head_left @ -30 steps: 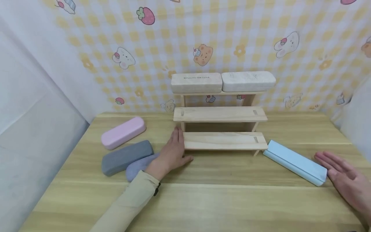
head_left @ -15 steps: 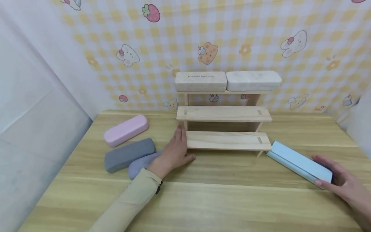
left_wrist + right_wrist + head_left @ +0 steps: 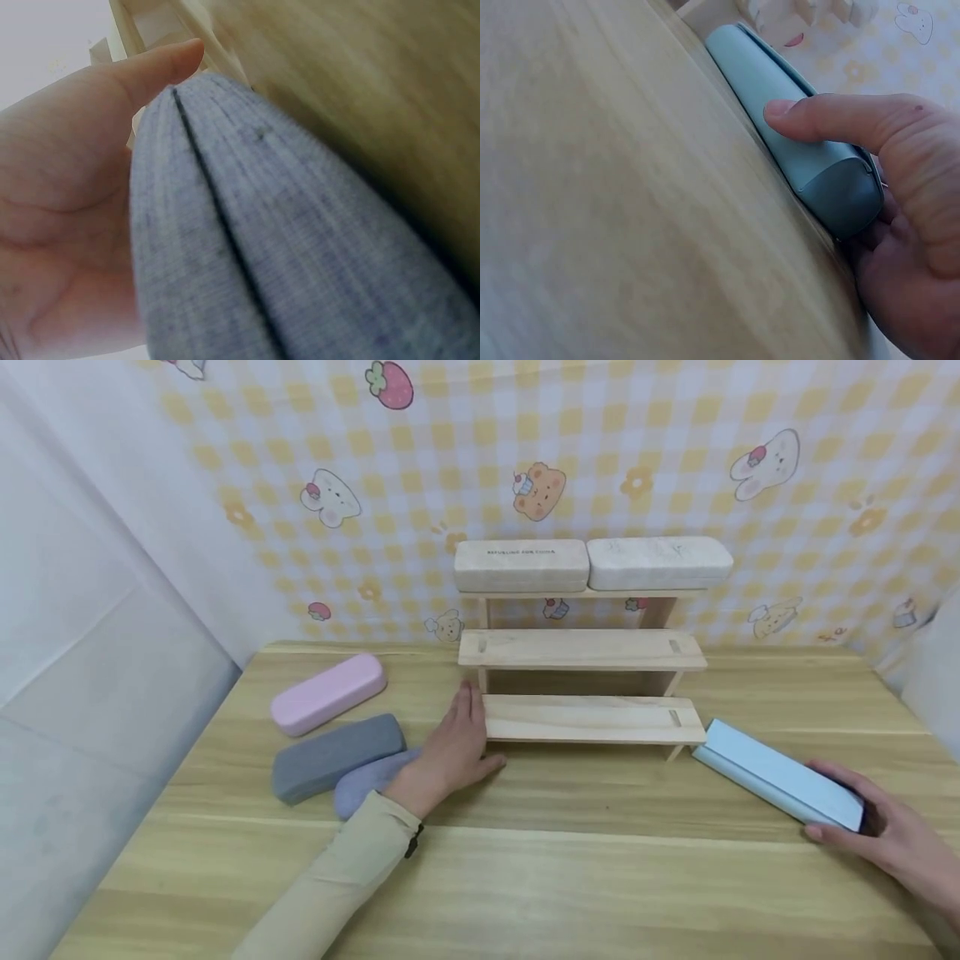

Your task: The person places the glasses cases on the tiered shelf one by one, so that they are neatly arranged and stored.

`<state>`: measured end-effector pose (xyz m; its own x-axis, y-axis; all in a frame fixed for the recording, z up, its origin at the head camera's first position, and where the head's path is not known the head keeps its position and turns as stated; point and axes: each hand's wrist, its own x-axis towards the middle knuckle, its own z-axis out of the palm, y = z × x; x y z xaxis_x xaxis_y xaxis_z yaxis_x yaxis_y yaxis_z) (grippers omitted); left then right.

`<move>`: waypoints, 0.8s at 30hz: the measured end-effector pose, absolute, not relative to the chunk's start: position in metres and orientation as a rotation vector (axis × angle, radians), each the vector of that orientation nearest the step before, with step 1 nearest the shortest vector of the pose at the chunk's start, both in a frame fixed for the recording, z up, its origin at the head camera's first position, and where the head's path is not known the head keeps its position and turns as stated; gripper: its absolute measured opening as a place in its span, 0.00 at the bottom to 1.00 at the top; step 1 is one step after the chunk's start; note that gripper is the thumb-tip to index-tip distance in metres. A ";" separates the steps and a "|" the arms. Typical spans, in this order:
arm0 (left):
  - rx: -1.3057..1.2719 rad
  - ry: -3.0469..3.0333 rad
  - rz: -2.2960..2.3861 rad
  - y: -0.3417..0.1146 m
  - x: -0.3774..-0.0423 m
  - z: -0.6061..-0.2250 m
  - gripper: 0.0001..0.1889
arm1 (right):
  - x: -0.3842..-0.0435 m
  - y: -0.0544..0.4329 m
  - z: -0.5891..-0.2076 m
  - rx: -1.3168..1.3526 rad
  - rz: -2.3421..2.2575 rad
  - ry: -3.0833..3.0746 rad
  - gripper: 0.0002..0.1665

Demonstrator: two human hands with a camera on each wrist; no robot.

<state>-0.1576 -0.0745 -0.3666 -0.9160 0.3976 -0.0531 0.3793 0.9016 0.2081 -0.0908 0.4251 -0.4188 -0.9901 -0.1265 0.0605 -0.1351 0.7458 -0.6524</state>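
Note:
My right hand (image 3: 892,839) grips the near end of a light blue glasses case (image 3: 776,777), thumb on the front side and fingers behind. In the right wrist view the thumb lies along the side of this case (image 3: 761,90). At the left end of the wooden three-step rack (image 3: 577,718), my left hand (image 3: 450,752) rests with fairly straight fingers against the bottom step. Under the left wrist lies a greyish-lavender fabric glasses case (image 3: 367,781), partly hidden by the arm; it fills much of the left wrist view.
On the rack's top step stand a beige glasses case (image 3: 522,568) and a white marbled one (image 3: 658,564), side by side. A pink glasses case (image 3: 328,695) and a dark grey-blue one (image 3: 337,757) lie on the table (image 3: 525,893) at the left. A patterned cloth (image 3: 420,485) hangs behind.
My right hand has moved left onto the light blue case and closed its fingers round the near end. The left hand has stayed at the rack. The head view has shifted slightly.

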 end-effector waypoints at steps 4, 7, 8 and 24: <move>0.607 2.979 0.295 -0.074 -0.158 -0.367 0.52 | -0.091 0.427 -0.418 0.203 1.080 -2.947 0.49; 0.610 2.973 0.296 -0.074 -0.158 -0.367 0.52 | -0.091 0.427 -0.417 0.186 1.047 -2.960 0.50; 0.610 2.971 0.295 -0.074 -0.158 -0.367 0.52 | -0.091 0.427 -0.417 0.175 1.031 -2.969 0.50; 0.597 2.957 0.292 -0.074 -0.160 -0.369 0.51 | -0.086 0.423 -0.416 -0.029 0.967 -2.917 0.45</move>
<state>-0.1599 -0.0742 -0.3690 -0.9165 0.3938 -0.0701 0.3725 0.9042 0.2090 -0.0862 0.4230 -0.4164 -0.9975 0.0396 0.0587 -0.0033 0.8022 -0.5971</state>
